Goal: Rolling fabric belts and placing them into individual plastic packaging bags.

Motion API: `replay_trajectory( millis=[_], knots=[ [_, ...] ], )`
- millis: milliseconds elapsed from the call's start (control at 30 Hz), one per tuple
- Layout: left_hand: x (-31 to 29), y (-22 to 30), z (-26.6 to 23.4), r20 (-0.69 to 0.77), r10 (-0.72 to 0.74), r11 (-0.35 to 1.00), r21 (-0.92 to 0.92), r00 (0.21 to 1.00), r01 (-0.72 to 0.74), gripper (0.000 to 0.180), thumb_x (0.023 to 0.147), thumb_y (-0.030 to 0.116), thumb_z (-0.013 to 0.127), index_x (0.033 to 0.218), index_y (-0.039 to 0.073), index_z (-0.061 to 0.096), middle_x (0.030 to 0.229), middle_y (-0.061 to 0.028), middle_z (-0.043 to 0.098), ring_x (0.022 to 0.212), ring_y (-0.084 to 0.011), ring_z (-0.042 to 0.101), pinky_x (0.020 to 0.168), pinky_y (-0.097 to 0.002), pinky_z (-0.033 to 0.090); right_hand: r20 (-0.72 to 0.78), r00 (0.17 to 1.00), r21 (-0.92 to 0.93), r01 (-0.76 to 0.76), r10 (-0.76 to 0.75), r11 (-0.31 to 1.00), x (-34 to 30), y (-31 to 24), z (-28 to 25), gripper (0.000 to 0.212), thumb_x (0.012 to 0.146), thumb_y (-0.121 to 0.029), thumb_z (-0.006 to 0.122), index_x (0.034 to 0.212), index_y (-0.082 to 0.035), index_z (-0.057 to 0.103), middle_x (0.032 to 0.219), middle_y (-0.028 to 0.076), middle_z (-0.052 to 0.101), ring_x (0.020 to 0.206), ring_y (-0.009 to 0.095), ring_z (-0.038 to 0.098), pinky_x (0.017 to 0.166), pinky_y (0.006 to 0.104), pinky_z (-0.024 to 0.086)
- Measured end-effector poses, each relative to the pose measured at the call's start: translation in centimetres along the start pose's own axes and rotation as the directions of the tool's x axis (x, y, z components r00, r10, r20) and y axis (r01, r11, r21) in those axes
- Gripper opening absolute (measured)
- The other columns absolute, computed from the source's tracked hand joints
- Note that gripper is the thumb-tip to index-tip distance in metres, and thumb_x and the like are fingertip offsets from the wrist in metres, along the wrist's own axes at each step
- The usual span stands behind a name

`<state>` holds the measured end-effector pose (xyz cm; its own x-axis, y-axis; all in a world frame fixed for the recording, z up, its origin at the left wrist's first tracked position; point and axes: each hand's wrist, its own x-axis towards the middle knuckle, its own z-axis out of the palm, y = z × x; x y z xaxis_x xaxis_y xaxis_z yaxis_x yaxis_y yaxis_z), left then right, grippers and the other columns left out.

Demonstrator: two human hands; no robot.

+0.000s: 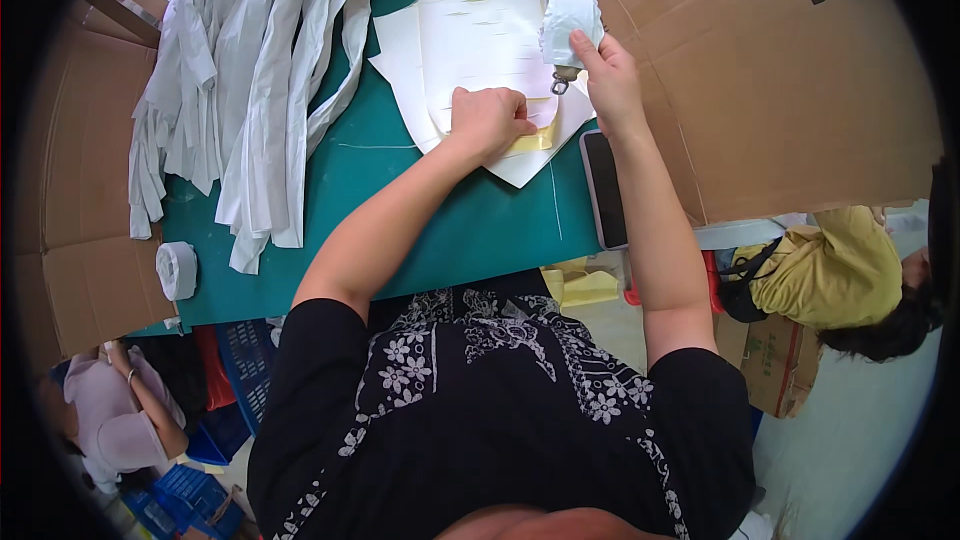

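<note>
My left hand point(488, 123) is closed at the lower edge of a white sheet point(485, 45) with short dark dashes across it, its fingers pressed on a yellow strip point(532, 141) there. The sheet lies over other white pieces point(398, 50) cut with angled edges. In my right hand point(612, 85) is a small pale, crinkled pad point(570, 25), gripped between thumb and fingers. A metal piece with a small ring point(560, 82) shows below the pad. Whether it is joined to the pad I cannot tell.
Long white strips point(265, 70) hang across the green table point(400, 230) at left, near a white roll point(177, 270). A phone point(603, 190) lies by my right forearm. Cardboard point(760, 90) stands at right and left point(95, 160). Two people sit nearby, in yellow point(835, 265) and in pink point(125, 420).
</note>
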<state>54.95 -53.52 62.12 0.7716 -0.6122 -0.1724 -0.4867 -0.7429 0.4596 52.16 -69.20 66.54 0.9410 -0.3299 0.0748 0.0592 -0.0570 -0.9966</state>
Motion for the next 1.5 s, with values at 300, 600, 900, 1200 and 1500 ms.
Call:
replay_trajectory(
  millis=[300,600,900,1200,1500],
  knots=[
    [0.3,0.1,1.4,-0.075,0.12,0.99,-0.065,0.99,-0.125,0.022,0.075,0.027,0.067,0.096,0.025,0.07,0.084,0.0004,0.06,0.084,-0.0141,0.057,0.075,-0.0372,0.026,-0.001,0.999,-0.156,-0.052,0.052,0.986,1.5,2.7,-0.4,0.025,0.091,-0.023,0.055,0.101,0.0,0.06,0.094,0.004,0.063,0.083,0.007,0.055,0.074,0.0225,0.044],
    [-4.7,-2.3,-1.5,-0.404,0.384,0.89,-0.078,0.83,-0.45,0.008,0.072,0.021,0.071,0.079,0.018,0.072,0.093,-0.0037,0.058,0.099,-0.0201,0.052,0.089,-0.0374,0.031,0.24,0.956,-0.7,0.293,-0.172,0.651,0.3,5.9,-0.6,0.031,0.083,-0.029,0.061,0.096,0.0,0.06,0.093,0.014,0.063,0.092,0.026,0.058,0.077,0.0366,0.043],
    [-24.2,-16.8,-16.2,-0.771,-0.101,-0.696,-0.397,0.629,-0.598,0.008,0.086,0.009,0.056,0.081,0.012,0.061,0.059,-0.0011,0.055,0.063,-0.0119,0.053,0.092,-0.0361,0.04,0.478,0.807,-0.785,0.569,-0.345,0.243,-1.1,7.3,0.6,0.025,0.081,-0.02,0.06,0.098,-0.002,0.058,0.103,0.015,0.058,0.113,0.032,0.048,0.094,0.045,0.035],
    [-28.9,-15.1,-9.9,-0.453,-0.356,0.534,-0.816,0.818,-0.219,0.016,0.092,0.008,0.049,0.103,0.005,0.06,0.078,-0.0025,0.059,0.069,-0.009,0.056,0.063,-0.0219,0.044,0.283,0.796,-0.586,0.585,-0.536,0.561,-5.2,-5.5,6.0,0.033,0.09,-0.025,0.054,0.11,0.001,0.054,0.102,0.013,0.06,0.096,0.023,0.056,0.085,0.0379,0.042],
    [-23.5,-6.3,-6.9,-0.095,-0.222,0.16,-0.985,0.97,-0.06,0.03,0.075,0.0,0.071,0.079,0.009,0.042,0.069,-0.0006,0.059,0.062,-0.0033,0.054,0.054,-0.0161,0.041,0.597,0.795,-0.338,0.371,-0.108,0.865,-15.4,-2.4,12.2,0.029,0.078,-0.025,0.066,0.093,-0.001,0.058,0.087,0.016,0.058,0.079,0.032,0.056,0.069,0.0382,0.045]
  ],
)
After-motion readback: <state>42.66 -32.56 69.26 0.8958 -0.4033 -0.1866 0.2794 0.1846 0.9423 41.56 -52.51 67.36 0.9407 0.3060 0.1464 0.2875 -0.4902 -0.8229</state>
